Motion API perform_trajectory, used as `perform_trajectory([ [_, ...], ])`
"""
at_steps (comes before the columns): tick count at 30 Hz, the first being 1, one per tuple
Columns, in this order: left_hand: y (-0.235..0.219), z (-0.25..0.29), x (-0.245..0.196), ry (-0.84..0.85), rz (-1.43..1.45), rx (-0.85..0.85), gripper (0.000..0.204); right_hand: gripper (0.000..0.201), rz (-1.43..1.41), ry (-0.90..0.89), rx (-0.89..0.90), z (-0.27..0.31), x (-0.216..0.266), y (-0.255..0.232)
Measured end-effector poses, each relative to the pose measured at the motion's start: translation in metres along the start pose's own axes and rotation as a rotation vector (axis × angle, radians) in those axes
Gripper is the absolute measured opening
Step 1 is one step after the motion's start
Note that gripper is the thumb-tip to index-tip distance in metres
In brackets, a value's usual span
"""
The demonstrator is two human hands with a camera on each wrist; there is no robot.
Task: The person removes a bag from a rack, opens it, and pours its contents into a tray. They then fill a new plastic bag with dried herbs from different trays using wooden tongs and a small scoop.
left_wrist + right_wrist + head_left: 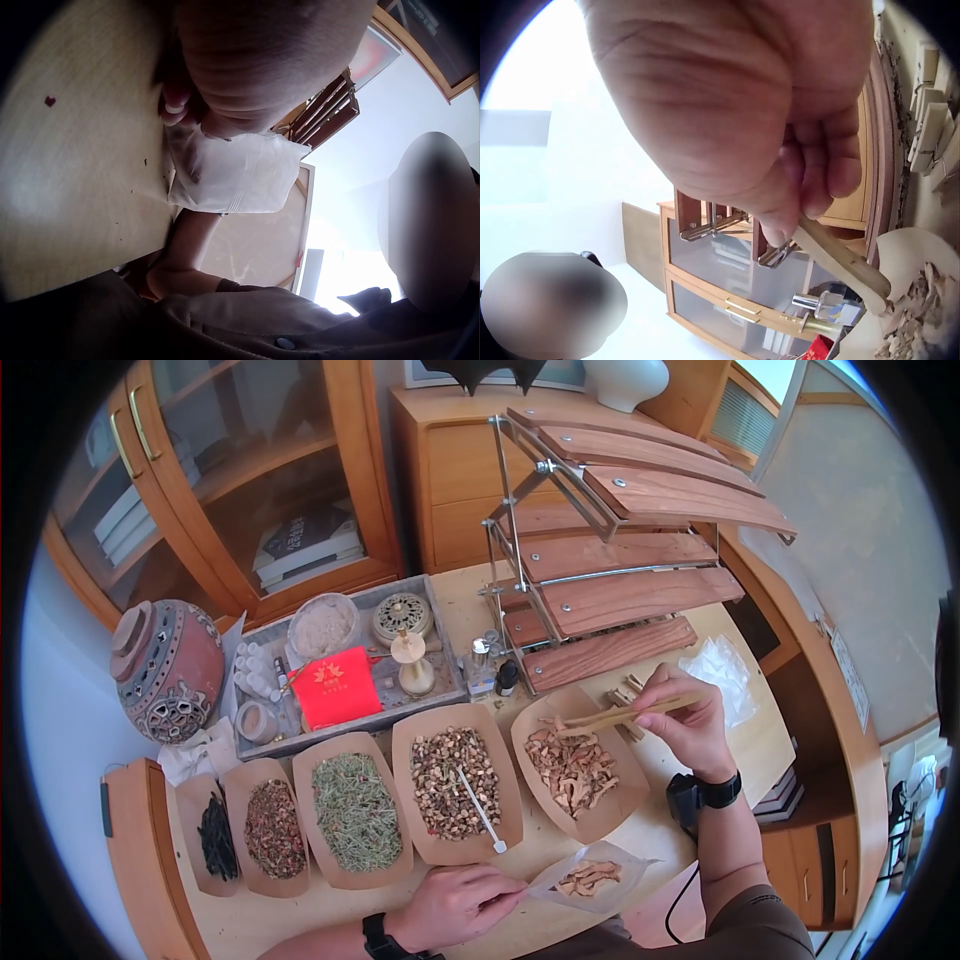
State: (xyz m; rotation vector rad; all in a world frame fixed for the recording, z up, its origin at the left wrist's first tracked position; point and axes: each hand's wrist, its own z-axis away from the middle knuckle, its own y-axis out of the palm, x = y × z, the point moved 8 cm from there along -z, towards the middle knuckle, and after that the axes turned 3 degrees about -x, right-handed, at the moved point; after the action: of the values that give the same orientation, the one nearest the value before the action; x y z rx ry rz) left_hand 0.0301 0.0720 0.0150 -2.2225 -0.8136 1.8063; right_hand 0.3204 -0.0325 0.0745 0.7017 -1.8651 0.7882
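Note:
My right hand (690, 718) grips wooden tongs (605, 718), their tips over a paper tray (640, 800) of dried, pale brown slices (572, 770). From the right wrist, the tongs (844, 262) reach down to the slices (922, 315), thumb and fingers closed round the shaft. By the table's near edge, my left hand (462, 905) pinches the side of a translucent bag (610, 860). Some of the same slices (588, 878) lie in the bag. The left wrist view has the bag (240, 176) just past my fingertips, its contents mostly hidden.
Left of the slices stand several trays of dried herbs (358, 810); one holds a small white spoon (482, 810). Behind them, a grey tray (440, 595) carries a red packet (335, 688) and a brass burner (402, 618). A slatted wooden rack (620, 570) towers at the back right, near clothespins (930, 124).

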Motion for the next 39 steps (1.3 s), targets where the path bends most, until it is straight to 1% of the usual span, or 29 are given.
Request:
perform_trajectory([
  [4,0.0,0.001,0.001,-0.004,0.003,0.001,0.011,0.017,0.128,-0.052,0.092,0.0,0.001,0.003],
  [7,0.0,0.001,0.0,-0.004,0.003,0.003,0.011,0.018,0.096,-0.014,0.085,0.001,0.0,0.003],
  [14,0.001,0.001,0.001,-0.011,-0.009,0.012,0.011,0.018,0.095,-0.019,0.076,0.001,0.002,0.003],
  [16,-0.002,0.0,0.0,0.009,0.008,-0.01,0.011,0.018,0.109,-0.018,0.075,0.001,0.003,0.003],
  [25,-0.001,0.0,-0.001,0.03,-0.013,-0.022,0.011,0.019,0.054,-0.051,0.124,0.0,-0.001,0.006],
  [28,-0.002,-0.002,-0.004,-0.001,-0.015,0.006,0.011,0.019,0.056,-0.043,0.132,0.001,0.0,0.007],
  [34,-0.002,-0.002,-0.004,0.002,0.007,-0.002,0.011,0.021,0.075,-0.059,0.192,0.002,0.004,0.012],
  [39,-0.002,-0.002,-0.003,0.007,0.012,-0.009,0.011,0.022,0.089,-0.054,0.189,0.003,0.005,0.015],
])
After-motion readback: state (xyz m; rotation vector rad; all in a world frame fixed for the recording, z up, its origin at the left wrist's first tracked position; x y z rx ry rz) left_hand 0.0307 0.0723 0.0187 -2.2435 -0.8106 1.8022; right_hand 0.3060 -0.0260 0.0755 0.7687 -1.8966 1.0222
